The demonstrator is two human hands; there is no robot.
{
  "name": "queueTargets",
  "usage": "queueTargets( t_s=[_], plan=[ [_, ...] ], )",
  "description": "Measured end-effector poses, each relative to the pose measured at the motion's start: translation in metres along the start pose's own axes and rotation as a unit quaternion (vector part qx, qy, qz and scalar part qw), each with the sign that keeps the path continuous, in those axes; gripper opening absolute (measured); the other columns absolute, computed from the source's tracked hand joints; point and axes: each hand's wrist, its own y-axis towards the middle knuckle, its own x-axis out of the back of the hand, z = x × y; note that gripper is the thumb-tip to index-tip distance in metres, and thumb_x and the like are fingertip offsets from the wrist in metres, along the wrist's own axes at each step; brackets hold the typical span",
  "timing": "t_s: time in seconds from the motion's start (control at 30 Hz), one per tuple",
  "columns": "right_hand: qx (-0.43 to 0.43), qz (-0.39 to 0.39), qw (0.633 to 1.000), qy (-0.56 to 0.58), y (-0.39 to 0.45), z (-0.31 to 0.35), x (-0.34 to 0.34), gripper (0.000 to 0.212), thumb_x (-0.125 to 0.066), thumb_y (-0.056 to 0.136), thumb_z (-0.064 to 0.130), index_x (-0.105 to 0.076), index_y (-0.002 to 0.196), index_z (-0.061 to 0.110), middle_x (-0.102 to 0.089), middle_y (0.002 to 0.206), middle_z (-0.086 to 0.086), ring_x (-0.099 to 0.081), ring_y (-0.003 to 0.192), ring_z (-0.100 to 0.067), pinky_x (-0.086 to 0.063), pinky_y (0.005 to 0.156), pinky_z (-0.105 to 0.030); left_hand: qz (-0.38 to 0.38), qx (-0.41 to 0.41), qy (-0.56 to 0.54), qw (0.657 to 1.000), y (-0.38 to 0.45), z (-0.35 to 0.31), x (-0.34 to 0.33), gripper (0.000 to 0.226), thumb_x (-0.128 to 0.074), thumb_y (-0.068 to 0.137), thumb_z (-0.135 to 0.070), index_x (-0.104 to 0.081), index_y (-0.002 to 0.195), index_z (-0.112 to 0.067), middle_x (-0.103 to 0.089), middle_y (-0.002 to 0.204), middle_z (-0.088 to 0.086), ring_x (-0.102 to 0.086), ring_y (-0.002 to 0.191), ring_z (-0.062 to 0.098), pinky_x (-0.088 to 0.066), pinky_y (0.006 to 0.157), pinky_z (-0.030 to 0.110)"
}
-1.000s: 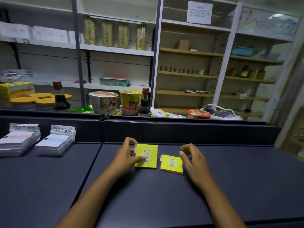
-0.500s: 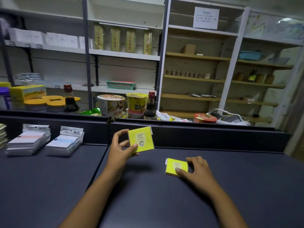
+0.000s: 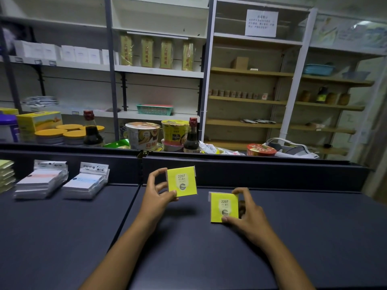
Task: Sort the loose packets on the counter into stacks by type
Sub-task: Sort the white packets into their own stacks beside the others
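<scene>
Big dark counter [image 3: 62,237] fills the near half of the scene, with a raised back ledge [image 3: 251,170] running left to right along its far edge. Behind that, shelving [image 3: 159,71] climbs the far wall, and noodle cups [image 3: 143,136] and two sauce bottles [image 3: 92,130] crowd just past the ledge.

Over on the far left of the counter, two stacks of white packets [image 3: 39,183] sit side by side, the second stack [image 3: 85,184] just right of the first, and a sliver of a yellow-green stack [image 3: 6,174] shows at the left edge.

Now the hands, centre stage. The left hand [image 3: 156,195] is up off the counter, thumb below and fingers curled above, pinching a yellow packet [image 3: 182,182] by its left side, label "2207" facing us. To the right and a touch nearer, the right hand [image 3: 248,214] pinches a second yellow packet [image 3: 224,207], thumb at its near bottom corner, fingertip on the top edge, face tilted up. Whether its lower edge touches the counter, I can't tell. The two yellow packets are near each other but apart.
</scene>
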Motion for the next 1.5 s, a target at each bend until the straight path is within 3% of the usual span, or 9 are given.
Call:
queueTargets(
  t_s=[0.2,0.33,0.43,0.57,0.8,1.03,1.33,1.47,1.5],
  plan=[
    [0.021,-0.033,0.998,0.055,-0.007,0.002,-0.001,0.061,-0.075,0.082,0.004,-0.046,0.117,0.044,-0.07,0.093,0.003,-0.066,0.079,-0.003,-0.047,0.068,-0.01,-0.016,0.014,-0.008,1.0,-0.014,0.003,0.002,0.063,-0.059,0.084,0.018,-0.045,0.128,-0.026,-0.067,0.112,0.013,-0.07,0.099,0.02,-0.06,0.065,0.028],
    [0.004,-0.052,0.989,0.14,-0.022,0.011,-0.004,0.068,-0.068,0.087,-0.003,-0.046,0.129,0.045,-0.069,0.1,-0.007,-0.068,0.093,-0.017,-0.057,0.078,-0.026,-0.027,0.026,-0.053,0.998,-0.034,0.0,0.009,0.062,-0.059,0.086,0.016,-0.049,0.129,-0.027,-0.07,0.11,0.015,-0.07,0.101,0.029,-0.06,0.07,0.032],
    [0.0,-0.062,0.978,0.198,-0.04,0.023,-0.013,0.073,-0.064,0.089,-0.009,-0.046,0.135,0.045,-0.071,0.098,-0.009,-0.071,0.091,-0.017,-0.059,0.069,-0.03,-0.052,0.024,-0.097,0.994,-0.054,-0.008,0.023,0.06,-0.059,0.089,0.013,-0.051,0.13,-0.029,-0.072,0.11,0.016,-0.071,0.097,0.025,-0.059,0.072,0.032],
    [0.008,-0.068,0.968,0.242,-0.061,0.055,-0.036,0.07,-0.064,0.089,-0.009,-0.05,0.133,0.044,-0.071,0.098,-0.008,-0.072,0.092,-0.017,-0.059,0.069,-0.029,-0.088,-0.006,-0.116,0.989,-0.09,-0.029,0.064,0.06,-0.06,0.09,0.008,-0.055,0.13,-0.037,-0.075,0.104,0.012,-0.071,0.099,0.025,-0.06,0.07,0.026],
    [0.06,-0.082,0.954,0.283,-0.103,0.141,-0.101,0.043,-0.062,0.091,-0.008,-0.062,0.112,0.029,-0.071,0.096,-0.009,-0.068,0.085,-0.021,-0.057,0.068,-0.026,-0.127,-0.055,-0.063,0.988,-0.153,-0.076,0.16,0.058,-0.064,0.09,0.001,-0.06,0.124,-0.045,-0.076,0.103,0.01,-0.071,0.102,0.026,-0.061,0.073,0.027],
    [0.076,-0.061,0.947,0.306,-0.149,0.234,-0.171,0.04,-0.06,0.094,-0.003,-0.066,0.112,0.032,-0.074,0.102,0.001,-0.07,0.093,-0.013,-0.057,0.074,-0.026,-0.156,-0.081,-0.023,0.984,-0.211,-0.113,0.262,0.051,-0.063,0.092,-0.008,-0.059,0.127,-0.045,-0.077,0.104,0.004,-0.073,0.098,0.021,-0.061,0.074,0.025],
    [0.1,-0.029,0.939,0.328,-0.17,0.317,-0.23,0.037,-0.06,0.095,-0.002,-0.066,0.116,0.026,-0.074,0.105,0.0,-0.07,0.092,-0.01,-0.056,0.073,-0.018,-0.207,-0.1,-0.01,0.973,-0.252,-0.145,0.357,0.039,-0.065,0.091,-0.008,-0.061,0.118,-0.037,-0.077,0.104,0.005,-0.073,0.098,0.021,-0.06,0.075,0.028],
    [0.11,-0.015,0.936,0.334,-0.161,0.339,-0.253,0.037,-0.059,0.095,-0.003,-0.066,0.117,0.026,-0.074,0.105,0.002,-0.07,0.093,-0.008,-0.056,0.074,-0.019,-0.226,-0.097,-0.02,0.969,-0.253,-0.149,0.387,0.037,-0.066,0.089,-0.012,-0.063,0.118,-0.035,-0.076,0.108,0.006,-0.073,0.101,0.024,-0.058,0.083,0.041],
    [0.113,-0.01,0.935,0.335,-0.156,0.343,-0.259,0.037,-0.059,0.095,-0.002,-0.066,0.116,0.027,-0.074,0.105,0.002,-0.07,0.094,-0.008,-0.056,0.074,-0.019,-0.231,-0.099,-0.02,0.968,-0.251,-0.149,0.394,0.037,-0.066,0.089,-0.012,-0.063,0.118,-0.036,-0.076,0.108,0.006,-0.073,0.101,0.023,-0.059,0.082,0.039]
  ],
)
